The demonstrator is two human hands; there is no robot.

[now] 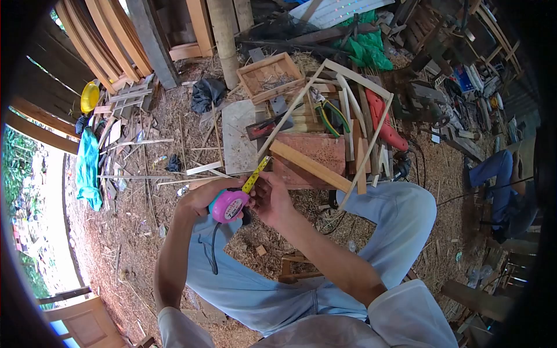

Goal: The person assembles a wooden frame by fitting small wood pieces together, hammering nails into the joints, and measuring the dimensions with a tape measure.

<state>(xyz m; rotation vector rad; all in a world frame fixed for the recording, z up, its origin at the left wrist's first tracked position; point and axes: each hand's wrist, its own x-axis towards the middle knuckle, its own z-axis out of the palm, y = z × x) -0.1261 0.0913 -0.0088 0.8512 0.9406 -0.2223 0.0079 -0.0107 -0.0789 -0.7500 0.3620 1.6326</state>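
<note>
Now, counts: one tape measure (228, 205), one wooden strip (311, 166), one open wooden box (270, 76), one red power tool (383, 119).
Left hand (200, 199): grip clamped round the pink tape measure case, held above the knees.
Right hand (270, 199): fingers pinched together on the yellow blade (255, 175), just beside the case.
Blade axis: long axis slanted, pointing up and away to the right from the case.
Strip: lies on the brick-coloured slab (316, 152), long axis diagonal, near end close to the blade tip; touching or apart, cannot tell.
Floor (133, 232): wood shavings, scattered offcuts.
</note>
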